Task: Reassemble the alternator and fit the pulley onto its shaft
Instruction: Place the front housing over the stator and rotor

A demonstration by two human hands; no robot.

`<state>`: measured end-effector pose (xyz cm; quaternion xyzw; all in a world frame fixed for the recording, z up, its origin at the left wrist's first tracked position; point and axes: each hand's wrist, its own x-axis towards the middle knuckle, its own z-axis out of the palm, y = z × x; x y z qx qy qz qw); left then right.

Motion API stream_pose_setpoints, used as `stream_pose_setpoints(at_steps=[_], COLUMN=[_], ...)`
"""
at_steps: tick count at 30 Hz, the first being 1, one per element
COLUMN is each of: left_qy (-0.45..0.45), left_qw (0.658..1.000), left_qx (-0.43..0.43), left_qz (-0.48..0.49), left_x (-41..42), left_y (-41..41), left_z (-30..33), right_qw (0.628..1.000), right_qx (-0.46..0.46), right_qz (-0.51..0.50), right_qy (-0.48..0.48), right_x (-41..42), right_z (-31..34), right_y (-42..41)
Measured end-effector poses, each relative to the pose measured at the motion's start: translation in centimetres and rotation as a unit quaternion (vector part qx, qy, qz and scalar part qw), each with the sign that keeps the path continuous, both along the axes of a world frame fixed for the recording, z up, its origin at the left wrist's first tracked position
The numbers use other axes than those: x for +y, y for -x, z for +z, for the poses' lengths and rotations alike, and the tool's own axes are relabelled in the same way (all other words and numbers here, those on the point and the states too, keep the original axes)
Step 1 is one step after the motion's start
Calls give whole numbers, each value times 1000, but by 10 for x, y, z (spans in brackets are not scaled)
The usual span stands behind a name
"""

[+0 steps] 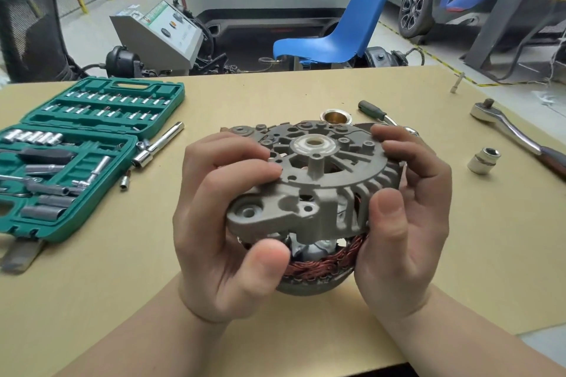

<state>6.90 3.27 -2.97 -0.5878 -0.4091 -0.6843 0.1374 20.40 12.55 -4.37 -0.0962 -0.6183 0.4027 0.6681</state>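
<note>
Grey alternator underside hidden | pulley partly occluded behind

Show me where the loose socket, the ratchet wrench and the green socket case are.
loose socket (484,160): head view, on its side wall.
ratchet wrench (507,125): head view, on its chrome neck.
green socket case (171,92): head view, on the lid's right rim.

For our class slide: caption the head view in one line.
Both hands grip the alternator over the table.
</note>
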Motion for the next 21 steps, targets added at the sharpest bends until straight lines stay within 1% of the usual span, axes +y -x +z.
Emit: stream_pose_setpoints(at_steps=[2,5,9,14,16,19,21], left_qy=[5,-3,-12,-13,-12,-10,4], left_qw=[999,998,999,999,999,1000,1000], left_qx=[38,53,39,47,38,-10,-30], left_qz=[14,23,14,12,4,-7,3], left_x=[2,2,4,8,8,11,11], left_y=[0,-1,2,3,2,1,-1], left_z=[5,-1,-4,-8,-6,-3,-4], right_qw=[999,998,997,998,997,997,997], right_qx=[-10,-32,-36,-37,-42,-43,-40], right_qz=[-30,-56,-53,-53,-54,-52,-55], right_qy=[-12,-27,-31,-28,-30,-25,-19], right_x=[0,-3,-3,2,4,4,5], right_z=[2,4,7,4,5,4,3], right_y=[-3,-6,-5,-4,-4,-3,-3])
